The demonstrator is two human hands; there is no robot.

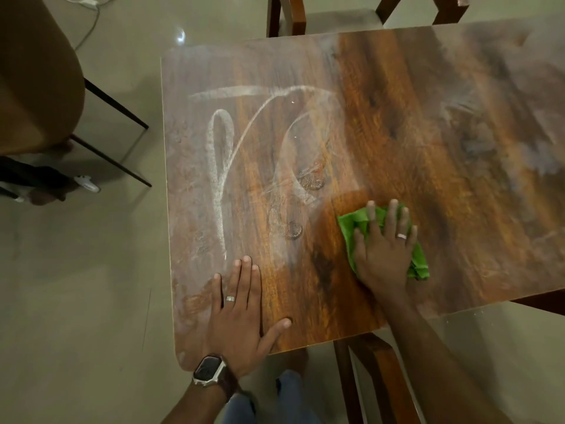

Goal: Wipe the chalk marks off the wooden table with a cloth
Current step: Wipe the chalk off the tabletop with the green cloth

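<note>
The wooden table [397,133] fills most of the head view. White chalk marks [220,154] loop and streak across its left half, with hazy chalk smears at the far right. My right hand [385,252] presses flat on a crumpled green cloth [354,223] near the table's front middle; the wood around it looks darker and clean. My left hand [241,310] rests flat and spread on the front left of the table, holding nothing, with a watch on its wrist.
A wooden chair [293,16] stands behind the table, and another chair's frame [376,362] shows below the front edge. At left are a brown seat on thin black legs [116,102] and another person's foot [49,197]. Pale tiled floor surrounds everything.
</note>
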